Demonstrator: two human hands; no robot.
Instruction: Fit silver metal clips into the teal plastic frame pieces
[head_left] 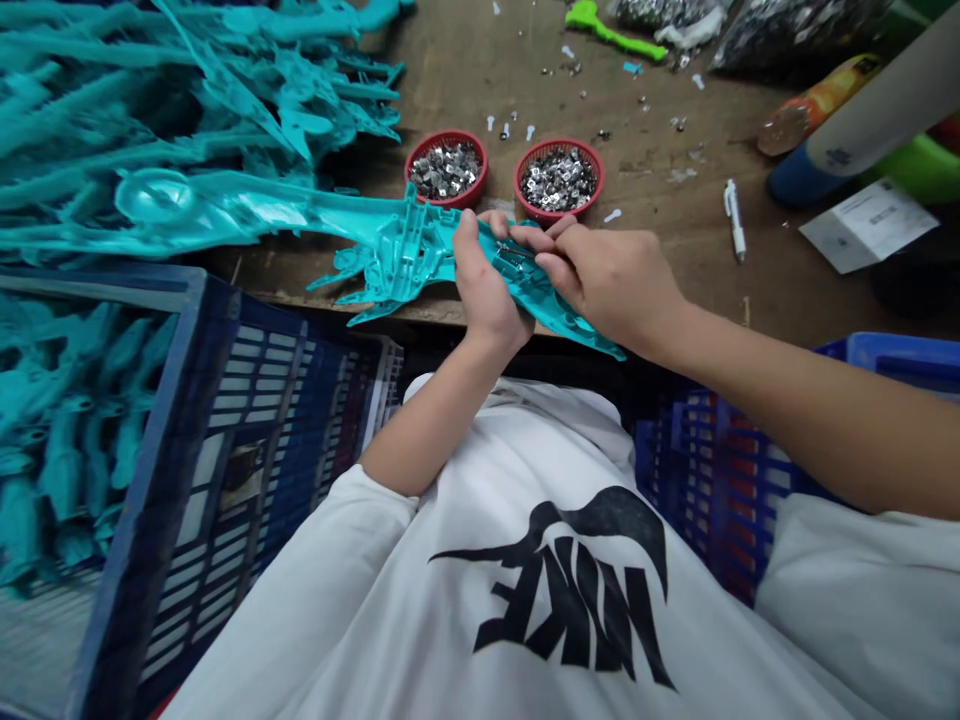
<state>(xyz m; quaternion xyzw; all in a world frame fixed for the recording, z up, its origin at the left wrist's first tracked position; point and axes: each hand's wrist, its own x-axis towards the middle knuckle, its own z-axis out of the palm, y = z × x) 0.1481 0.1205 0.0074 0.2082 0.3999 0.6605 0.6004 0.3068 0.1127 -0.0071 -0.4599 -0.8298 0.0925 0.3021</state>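
The left hand (489, 290) grips the turquoise plastic part (405, 245); better to keep it steady under the right hand (619, 275), which works at its hollow side; whether this hand pinches something, I cannot tell.

Glossy, moulded plastic forms the teal part (405, 245); 2 red baskets (516, 178) (411, 178) look plastic, holding shiny metal pieces (559, 180). The tabletop (637, 130) looks like scuffed, matt wood.
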